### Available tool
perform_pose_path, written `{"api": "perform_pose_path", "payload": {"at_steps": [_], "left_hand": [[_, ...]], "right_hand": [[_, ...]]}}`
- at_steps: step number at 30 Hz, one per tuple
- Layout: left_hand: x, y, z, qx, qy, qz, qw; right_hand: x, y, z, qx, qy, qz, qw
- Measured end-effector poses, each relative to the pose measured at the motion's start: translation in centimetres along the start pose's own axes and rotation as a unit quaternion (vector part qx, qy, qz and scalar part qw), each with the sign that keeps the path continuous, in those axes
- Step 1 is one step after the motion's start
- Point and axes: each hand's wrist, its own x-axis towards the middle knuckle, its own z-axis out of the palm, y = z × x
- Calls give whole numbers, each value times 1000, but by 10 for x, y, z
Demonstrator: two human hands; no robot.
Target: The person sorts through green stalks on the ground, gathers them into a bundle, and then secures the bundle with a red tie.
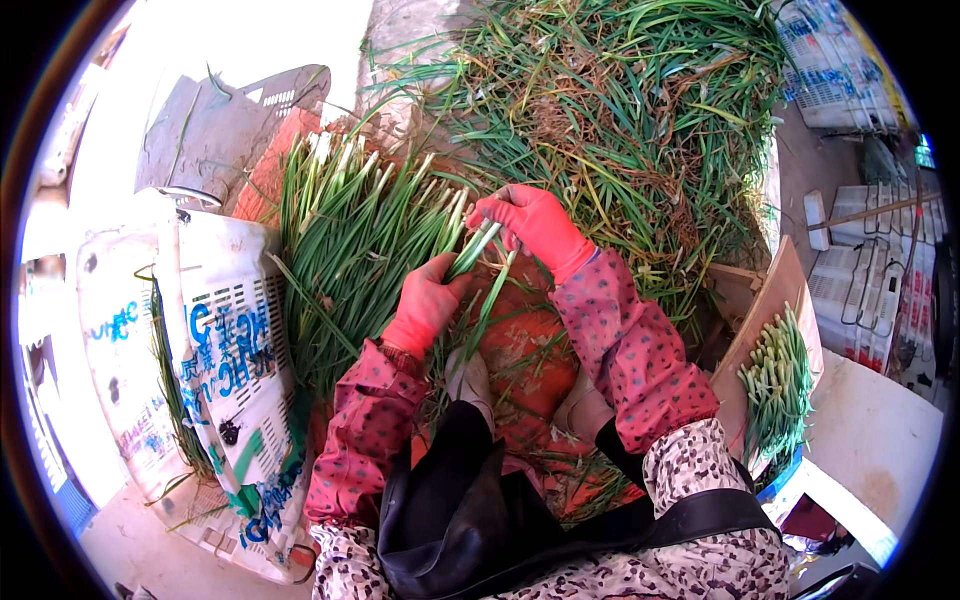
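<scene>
My left hand, in a pink-red glove, is closed round a small bunch of green onions, their white ends pointing up and right. In a matching glove, my right hand pinches at those white ends; its fingertips partly hide what they grip. A loose green strand hangs down below the two hands. Just left of them lies a thick pile of green onions, white ends away from me, on an orange-red surface.
A large heap of green and brown leaf waste spreads beyond my hands. White crates stand at my left; more crates are at far right. A bundle of green onions rests by a wooden board on my right.
</scene>
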Motion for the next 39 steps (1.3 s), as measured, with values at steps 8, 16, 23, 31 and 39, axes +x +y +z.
{"api": "perform_pose_path", "payload": {"at_steps": [8,16,23,31,39], "left_hand": [[-15,37,0,-265,-208,-127,933],[-20,10,-20,-333,-240,-115,905],[-18,17,-19,-225,-180,-179,941],[-28,-12,-36,-248,-180,-198,931],[-14,-20,-10,-208,-59,-184,959]], "right_hand": [[-6,18,-1,94,96,40,990],[-18,49,-12,20,-56,-53,997],[-22,52,-5,-67,-151,159,973],[-44,32,-134,64,175,-7,982],[-29,39,-60,-176,181,74,965]]}}
